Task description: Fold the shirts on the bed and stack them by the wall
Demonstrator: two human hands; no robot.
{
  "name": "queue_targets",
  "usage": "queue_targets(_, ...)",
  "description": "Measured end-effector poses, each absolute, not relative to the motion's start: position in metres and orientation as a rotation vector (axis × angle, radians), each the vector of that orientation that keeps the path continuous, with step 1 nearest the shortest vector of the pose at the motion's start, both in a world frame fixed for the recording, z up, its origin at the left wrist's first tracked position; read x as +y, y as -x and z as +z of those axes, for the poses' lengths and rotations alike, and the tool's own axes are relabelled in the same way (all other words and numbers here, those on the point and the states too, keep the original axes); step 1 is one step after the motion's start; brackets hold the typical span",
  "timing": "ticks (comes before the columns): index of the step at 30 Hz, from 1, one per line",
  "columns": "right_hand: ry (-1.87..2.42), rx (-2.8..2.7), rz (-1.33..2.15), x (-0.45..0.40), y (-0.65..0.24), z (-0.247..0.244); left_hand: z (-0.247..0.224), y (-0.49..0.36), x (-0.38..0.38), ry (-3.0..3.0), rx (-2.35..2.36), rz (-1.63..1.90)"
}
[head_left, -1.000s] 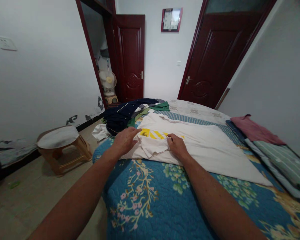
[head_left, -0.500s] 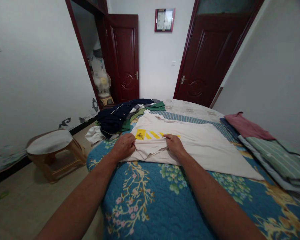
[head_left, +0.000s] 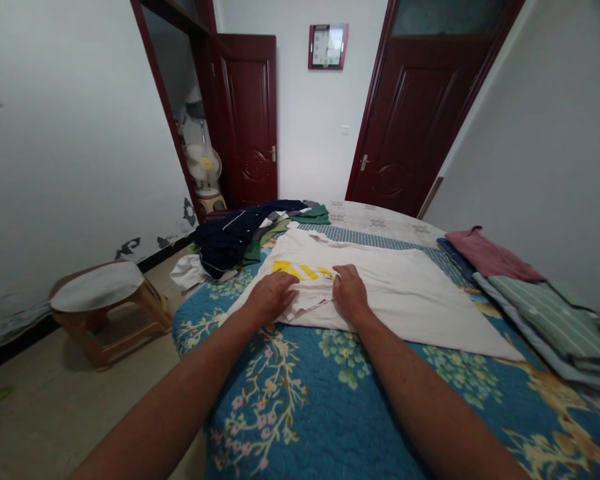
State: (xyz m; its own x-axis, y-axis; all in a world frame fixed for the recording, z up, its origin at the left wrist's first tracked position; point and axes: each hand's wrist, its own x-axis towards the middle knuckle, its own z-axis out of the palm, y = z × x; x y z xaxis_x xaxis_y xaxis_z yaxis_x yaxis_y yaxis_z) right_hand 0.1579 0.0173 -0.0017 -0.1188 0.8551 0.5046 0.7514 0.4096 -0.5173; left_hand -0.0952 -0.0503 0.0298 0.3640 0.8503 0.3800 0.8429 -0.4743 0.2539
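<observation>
Left hand: compared with half a second ago, our left hand (head_left: pixel 275 297) has moved right, off the cloth's left edge; its curled fingers overlap the bright yellow print (head_left: pixel 307 271), and we cannot tell whether they pinch fabric.
Right hand: our right hand (head_left: pixel 349 292) stays near the print's right end, fingers bent; we cannot tell whether it grips.
Floor: a brown plastic stool with a whitish top (head_left: pixel 100 283) stands left of our bed.
Bed: we see a blue quilted floral cover (head_left: pixel 360 420); a rumpled heap of navy and green clothes (head_left: pixel 230 237) lies at far left, a stack of folded pink and striped green garments (head_left: pixel 555 313) at right.
Room: left to right, we have a white electric fan (head_left: pixel 203 167), a dark-red panelled door (head_left: pixel 250 113), a square red-framed clock (head_left: pixel 329 47) and a second dark-red door (head_left: pixel 425 113).
Shirt: the flat white cotton-like shirt (head_left: pixel 405 287) lies mid-bed; its long axis runs left to right, the right end slanting towards us.
</observation>
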Motion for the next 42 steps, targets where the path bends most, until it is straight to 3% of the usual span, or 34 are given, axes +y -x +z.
queue_targets(10,0.937,-2.518,0.123,-0.022,-0.121,0.004,-0.004,0.095,-0.075,-2.495,1.878,0.369)
queue_targets(22,1.483,-2.552,0.330,-0.031,-0.118,0.007,-0.003,0.089,-0.076,-2.259,2.218,0.102)
queue_targets(42,1.575,-2.376,0.312,0.000,-0.144,0.002,-0.011,0.096,-0.064,-2.300,2.277,0.031)
